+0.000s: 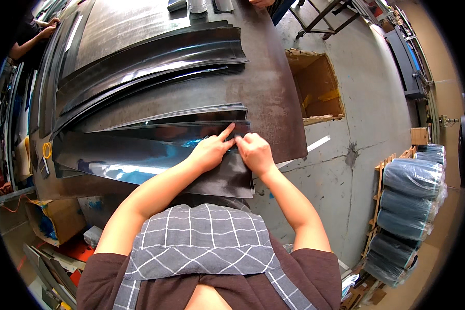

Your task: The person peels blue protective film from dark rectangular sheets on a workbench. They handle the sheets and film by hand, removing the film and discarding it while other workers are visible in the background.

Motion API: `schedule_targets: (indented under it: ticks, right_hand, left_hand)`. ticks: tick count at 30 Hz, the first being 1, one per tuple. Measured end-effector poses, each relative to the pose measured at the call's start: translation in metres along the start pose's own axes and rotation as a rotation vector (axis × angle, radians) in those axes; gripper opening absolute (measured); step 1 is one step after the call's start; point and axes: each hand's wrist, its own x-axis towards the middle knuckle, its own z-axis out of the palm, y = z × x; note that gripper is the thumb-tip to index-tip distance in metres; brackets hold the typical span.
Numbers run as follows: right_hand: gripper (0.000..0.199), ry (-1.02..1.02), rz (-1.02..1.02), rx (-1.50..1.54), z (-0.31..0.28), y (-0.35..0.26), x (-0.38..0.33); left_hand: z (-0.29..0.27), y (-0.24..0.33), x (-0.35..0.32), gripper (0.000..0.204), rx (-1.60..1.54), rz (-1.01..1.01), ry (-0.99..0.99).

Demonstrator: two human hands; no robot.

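Observation:
Dark, glossy sheets [124,150] lie in a loose, overlapping stack along the near side of the table, shining blue in places. My left hand [210,151] rests on the stack near its right end, index and middle fingers stretched out and spread against the surface. Close beside those fingertips, my right hand [254,154] is closed in a pinch at the sheets' right end. What its fingertips hold, if anything, is hidden and slightly blurred. Farther back on the brown table [274,108] lies another pile of dark curved sheets [155,57].
An open cardboard box [315,85] stands on the floor past the table's right edge. Plastic-wrapped rolls [408,199] line the right side. A yellow-handled tool [47,151] lies at the table's left end. Another person's arms [36,39] show at far left.

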Motion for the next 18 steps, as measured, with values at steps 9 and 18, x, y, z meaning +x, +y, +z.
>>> schedule_targets:
  ticks: [9,18]
  right_hand:
    - [0.006,-0.003,-0.022,0.051,-0.003,-0.008,-0.008]
    - [0.014,-0.111,0.777,0.972,0.018,0.012,-0.003]
  left_hand:
    - [0.008,-0.003,-0.001,0.054,0.033,0.033,0.021]
    - [-0.016,0.001,0.006,0.02,-0.775,-0.036,0.051]
